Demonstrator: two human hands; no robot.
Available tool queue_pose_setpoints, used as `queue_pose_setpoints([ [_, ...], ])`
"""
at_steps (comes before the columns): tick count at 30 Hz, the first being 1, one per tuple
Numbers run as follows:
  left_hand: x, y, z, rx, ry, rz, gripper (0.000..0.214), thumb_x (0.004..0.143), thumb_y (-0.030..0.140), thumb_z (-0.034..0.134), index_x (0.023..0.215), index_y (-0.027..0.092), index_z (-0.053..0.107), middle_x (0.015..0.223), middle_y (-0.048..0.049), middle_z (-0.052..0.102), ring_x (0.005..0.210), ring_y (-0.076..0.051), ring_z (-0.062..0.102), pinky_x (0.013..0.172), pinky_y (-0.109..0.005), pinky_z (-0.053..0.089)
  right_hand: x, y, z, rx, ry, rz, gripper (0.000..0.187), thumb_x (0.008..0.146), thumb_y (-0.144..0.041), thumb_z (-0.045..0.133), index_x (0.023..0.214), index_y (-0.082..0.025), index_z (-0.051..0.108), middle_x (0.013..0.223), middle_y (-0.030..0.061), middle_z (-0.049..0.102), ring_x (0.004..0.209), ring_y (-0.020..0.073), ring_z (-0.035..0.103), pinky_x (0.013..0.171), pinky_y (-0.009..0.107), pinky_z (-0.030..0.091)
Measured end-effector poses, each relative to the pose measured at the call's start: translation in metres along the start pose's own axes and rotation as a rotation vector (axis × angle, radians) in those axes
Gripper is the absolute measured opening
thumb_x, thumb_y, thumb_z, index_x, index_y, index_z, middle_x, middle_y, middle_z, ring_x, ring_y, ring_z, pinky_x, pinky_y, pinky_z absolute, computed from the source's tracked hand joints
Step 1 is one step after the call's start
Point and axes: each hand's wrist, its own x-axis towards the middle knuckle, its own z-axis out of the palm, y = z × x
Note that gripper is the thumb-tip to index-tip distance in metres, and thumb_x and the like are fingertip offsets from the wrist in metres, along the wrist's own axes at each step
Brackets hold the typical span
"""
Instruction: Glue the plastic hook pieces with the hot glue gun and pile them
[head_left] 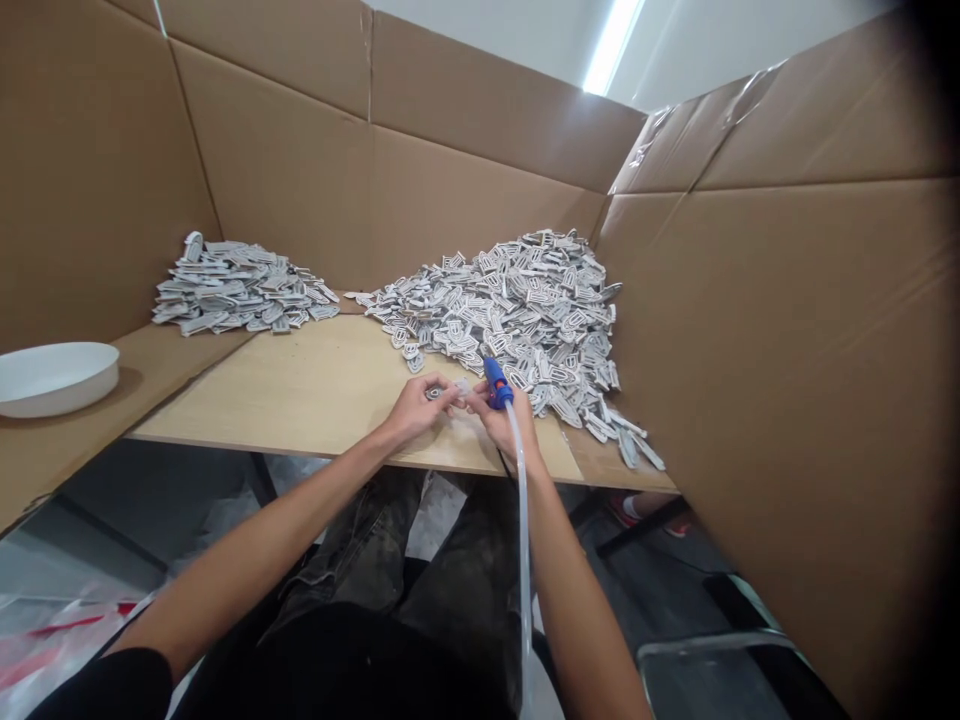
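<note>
My right hand (504,415) is wrapped round a blue hot glue gun (495,380), which points away from me. A long whitish glue stick (523,520) trails from its rear end down towards my lap. Facing it, my left hand (420,405) has its fingers closed on a small grey slotted piece (433,393). Between the fingertips of both hands shows a small translucent piece (463,386); which hand bears it I cannot tell. Just beyond the hands spreads a large heap of grey and white slotted pieces (517,310).
A smaller pile of similar pieces (232,287) lies at the back left. On the left stands a white round basin (56,378). Cardboard walls (480,170) enclose the wooden tabletop (262,390). Below at right are a chair (712,650) and another person's shoe (624,510).
</note>
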Motion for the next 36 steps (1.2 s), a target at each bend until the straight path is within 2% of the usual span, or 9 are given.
queue_pose_setpoints([
  [4,0.001,-0.005,0.005,-0.126,-0.027,0.012,0.043,0.084,0.053,0.08,0.094,0.02,0.056,0.092,-0.008,0.075,0.075,-0.02,0.074,0.069,-0.032,0.059,-0.001,-0.002,0.0,-0.043,0.105,-0.01,0.03,0.079,-0.048,0.076,0.088,-0.019,0.071,0.084,0.0051,0.075,0.076,0.0214,0.07,0.077,0.033,0.054],
  [9,0.001,-0.009,0.008,-0.205,-0.056,0.024,0.055,0.082,0.047,0.085,0.115,0.023,0.048,0.104,-0.0086,0.075,0.086,-0.022,0.078,0.077,-0.033,0.062,-0.005,-0.009,-0.001,-0.184,0.134,-0.057,0.027,0.084,-0.045,0.071,0.092,-0.02,0.075,0.084,0.0041,0.076,0.076,0.0216,0.069,0.077,0.032,0.052],
  [14,0.004,-0.015,0.007,-0.171,-0.049,0.035,0.057,0.082,0.05,0.085,0.121,0.02,0.055,0.119,-0.0122,0.072,0.081,-0.02,0.076,0.08,-0.035,0.062,-0.012,-0.015,0.008,-0.285,0.173,-0.117,0.03,0.089,-0.049,0.067,0.093,-0.02,0.073,0.08,0.0038,0.074,0.073,0.0217,0.066,0.074,0.031,0.05],
  [19,0.007,-0.016,0.008,-0.251,-0.015,0.044,0.056,0.079,0.046,0.088,0.12,0.017,0.063,0.122,-0.0134,0.073,0.106,-0.026,0.073,0.093,-0.039,0.061,-0.017,-0.013,0.021,-0.279,0.225,-0.122,0.03,0.091,-0.05,0.064,0.092,-0.02,0.071,0.08,0.003,0.072,0.07,0.0197,0.062,0.072,0.03,0.047],
  [21,0.007,-0.014,0.008,-0.27,0.0,0.046,0.052,0.08,0.044,0.087,0.119,0.016,0.066,0.122,-0.0138,0.073,0.111,-0.027,0.072,0.095,-0.04,0.061,-0.018,-0.011,0.025,-0.274,0.254,-0.133,0.032,0.091,-0.051,0.065,0.091,-0.02,0.07,0.078,0.0022,0.07,0.069,0.0193,0.059,0.069,0.029,0.045],
  [25,0.007,-0.014,0.01,-0.282,0.026,0.065,0.042,0.082,0.041,0.086,0.108,0.014,0.069,0.114,-0.0127,0.075,0.103,-0.025,0.073,0.093,-0.04,0.062,-0.018,-0.008,0.028,-0.28,0.276,-0.166,0.034,0.093,-0.053,0.063,0.089,-0.019,0.068,0.075,0.001,0.067,0.068,0.0186,0.055,0.069,0.03,0.042],
  [28,0.007,-0.016,0.011,-0.303,0.066,0.071,0.039,0.082,0.04,0.086,0.102,0.016,0.064,0.103,-0.0088,0.076,0.095,-0.022,0.075,0.091,-0.038,0.063,-0.016,-0.008,0.028,-0.321,0.306,-0.213,0.031,0.093,-0.05,0.062,0.085,-0.02,0.063,0.079,0.0022,0.065,0.073,0.0195,0.054,0.073,0.031,0.042],
  [31,0.006,-0.015,0.011,-0.334,0.055,0.05,0.046,0.079,0.043,0.089,0.099,0.018,0.056,0.094,-0.0055,0.077,0.083,-0.02,0.076,0.085,-0.038,0.064,-0.014,-0.006,0.026,-0.354,0.347,-0.241,0.03,0.092,-0.049,0.063,0.081,-0.022,0.056,0.082,0.0027,0.062,0.077,0.0204,0.054,0.074,0.031,0.041],
  [36,0.003,-0.004,0.007,-0.334,0.035,-0.005,0.056,0.069,0.048,0.095,0.096,0.018,0.055,0.087,-0.0053,0.078,0.074,-0.02,0.077,0.074,-0.033,0.063,-0.011,-0.006,0.019,-0.268,0.27,-0.157,0.034,0.089,-0.054,0.067,0.085,-0.022,0.055,0.078,-0.0001,0.062,0.068,0.0174,0.051,0.069,0.03,0.04],
])
